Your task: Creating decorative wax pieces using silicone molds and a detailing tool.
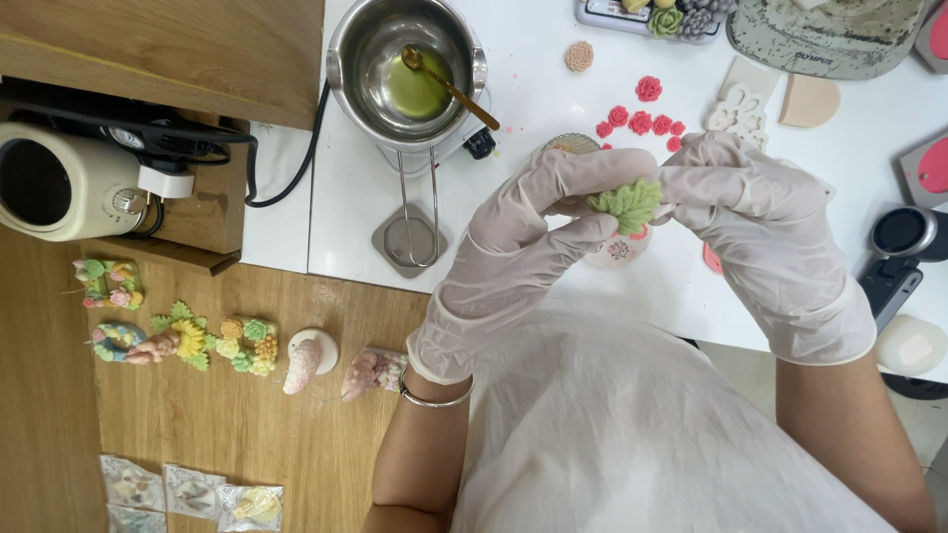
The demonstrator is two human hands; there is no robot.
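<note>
Centrally, gloved left hand [533, 232] and gloved right hand [760, 237] both pinch a green leaf-shaped wax piece [625, 204] above the white table [553, 109].

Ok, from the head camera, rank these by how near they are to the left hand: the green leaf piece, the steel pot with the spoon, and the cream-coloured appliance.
1. Green leaf piece: pinched at the left hand fingertips, shared with the right hand.
2. Steel pot: up and left, on the white table.
3. Cream-coloured appliance: far left, by the wooden shelf.
</note>
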